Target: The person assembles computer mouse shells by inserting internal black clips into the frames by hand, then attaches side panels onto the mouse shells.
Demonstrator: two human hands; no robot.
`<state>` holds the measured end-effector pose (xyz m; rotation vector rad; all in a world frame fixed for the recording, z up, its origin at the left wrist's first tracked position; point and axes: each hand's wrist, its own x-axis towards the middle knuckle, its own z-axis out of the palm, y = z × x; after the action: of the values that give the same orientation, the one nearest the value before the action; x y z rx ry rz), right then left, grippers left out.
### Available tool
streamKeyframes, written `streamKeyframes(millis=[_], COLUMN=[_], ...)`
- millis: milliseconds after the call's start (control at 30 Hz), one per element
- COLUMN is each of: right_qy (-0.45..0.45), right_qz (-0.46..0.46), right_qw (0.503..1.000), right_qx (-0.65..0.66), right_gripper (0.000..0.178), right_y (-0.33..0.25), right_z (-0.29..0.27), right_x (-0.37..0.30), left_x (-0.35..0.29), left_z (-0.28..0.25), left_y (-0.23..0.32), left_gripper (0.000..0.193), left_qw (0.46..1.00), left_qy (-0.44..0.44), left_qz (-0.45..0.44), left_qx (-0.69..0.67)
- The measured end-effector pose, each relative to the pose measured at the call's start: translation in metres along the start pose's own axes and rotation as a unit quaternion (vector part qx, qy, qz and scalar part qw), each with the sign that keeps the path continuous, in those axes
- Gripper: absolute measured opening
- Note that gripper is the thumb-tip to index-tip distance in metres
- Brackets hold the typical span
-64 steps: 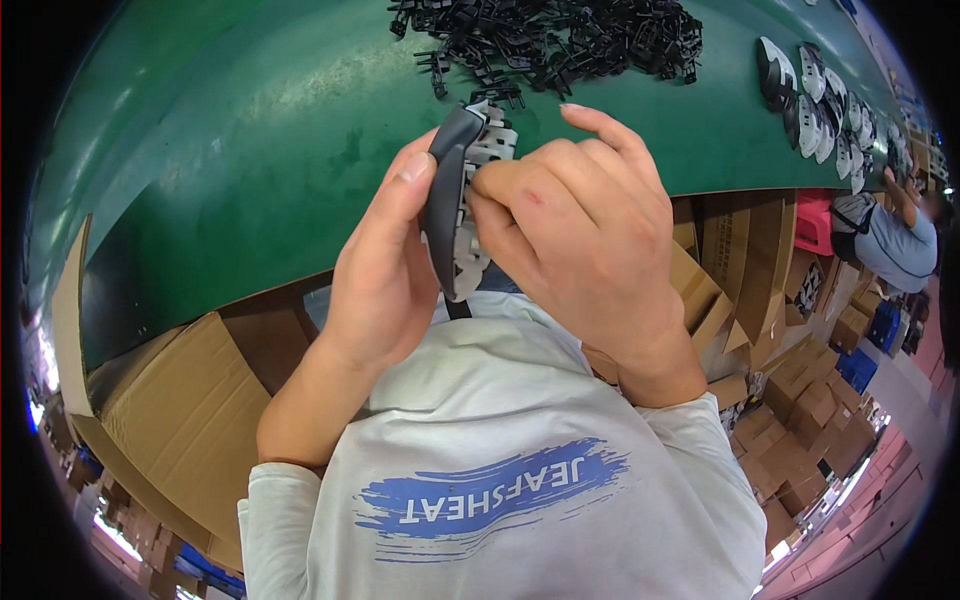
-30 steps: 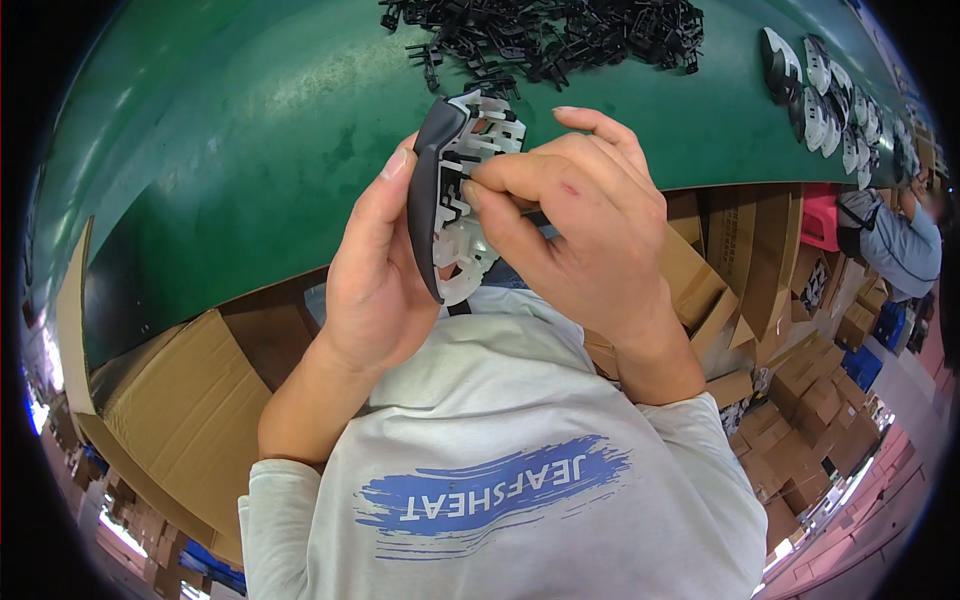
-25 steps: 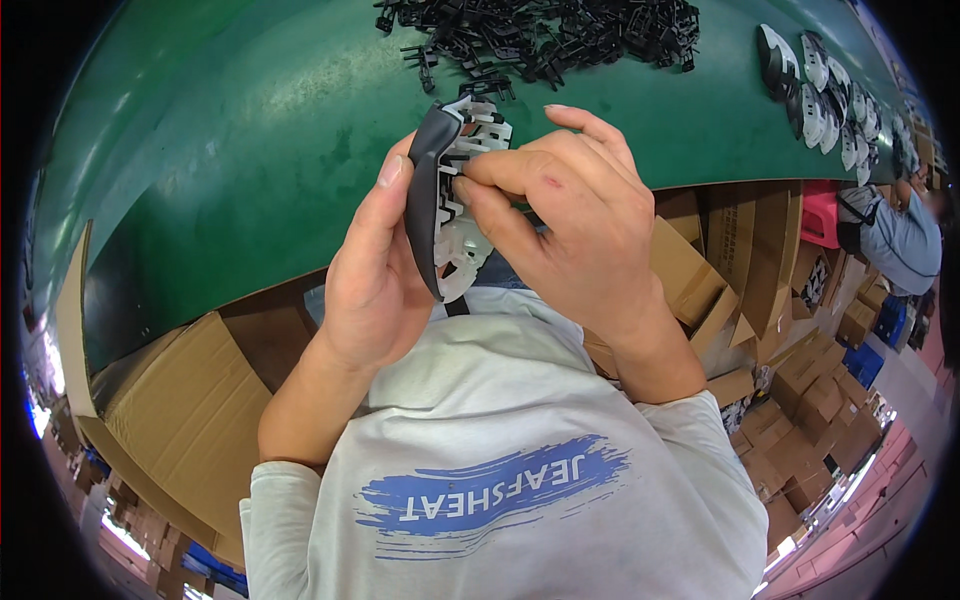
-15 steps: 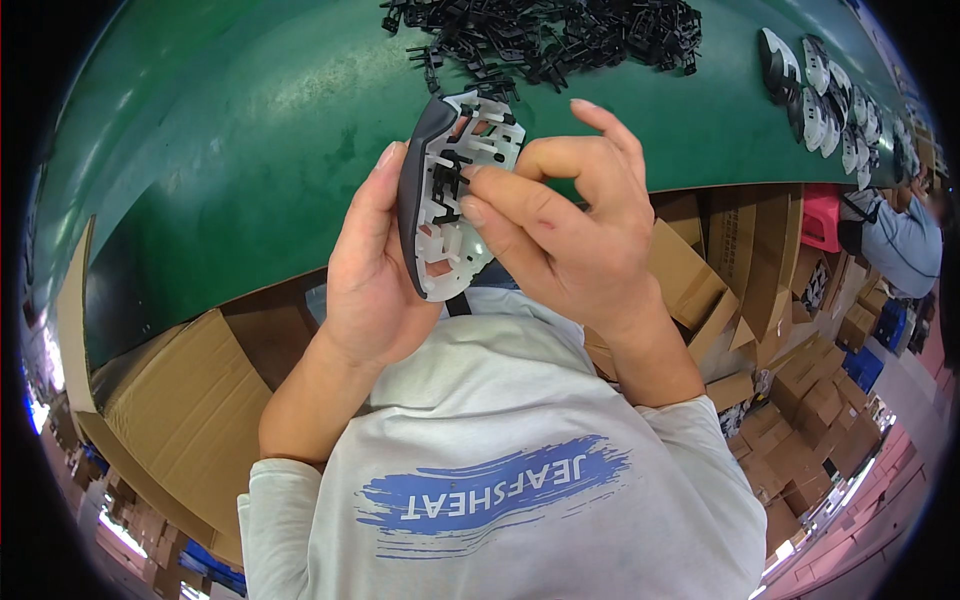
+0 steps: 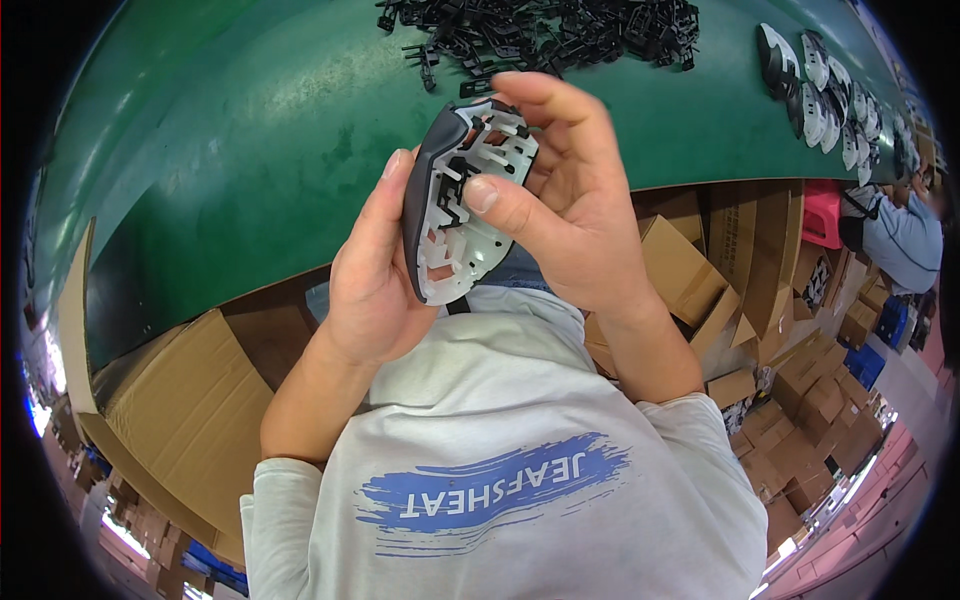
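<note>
A curved plastic shell (image 5: pixel 478 247), dark grey outside and white inside with small posts and openings, is held up over the table's near edge. My left hand (image 5: pixel 372 275) grips it by the dark outer side, thumb on top of the edge and the other fingers hidden behind. Inside the shell sits a black plastic bracket (image 5: pixel 451 194). My right hand (image 5: pixel 585 215) has its thumb pressed at the bracket, partly covering it. Its fingers are curled round the shell's far right side, so the shell lies between thumb and fingers.
A heap of black plastic brackets (image 5: pixel 570 35) lies on the green table (image 5: pixel 250 170) at the far side. Several white-and-dark shells (image 5: pixel 815 115) are set out at the far right. Open cardboard boxes (image 5: pixel 180 420) flank me below the table edge. Another person (image 5: pixel 895 240) sits at the right.
My right hand has gone from pinching at the bracket with its fingertips to wrapping its fingers round the shell's right side, thumb on the bracket. The shell has turned slightly.
</note>
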<state>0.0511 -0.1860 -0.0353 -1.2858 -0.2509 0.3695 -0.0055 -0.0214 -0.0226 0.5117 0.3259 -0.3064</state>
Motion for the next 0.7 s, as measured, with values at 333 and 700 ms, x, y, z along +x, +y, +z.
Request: streamKeyframes(millis=[333, 700], right_qy=[0.056, 0.014], right_qz=[-0.012, -0.092], right_qw=[0.997, 0.976], right_qx=[-0.044, -0.199], right_gripper=[0.050, 0.057], right_y=[0.001, 0.006], right_z=[-0.007, 0.002], right_x=[0.009, 0.014], left_x=[-0.008, 0.001], left_z=[0.005, -0.004], left_y=[0.007, 0.004], left_gripper=[0.057, 0.043], left_qw=[0.951, 0.924], left_qy=[0.012, 0.123], left_qz=[0.060, 0.123], left_qx=[0.304, 0.339])
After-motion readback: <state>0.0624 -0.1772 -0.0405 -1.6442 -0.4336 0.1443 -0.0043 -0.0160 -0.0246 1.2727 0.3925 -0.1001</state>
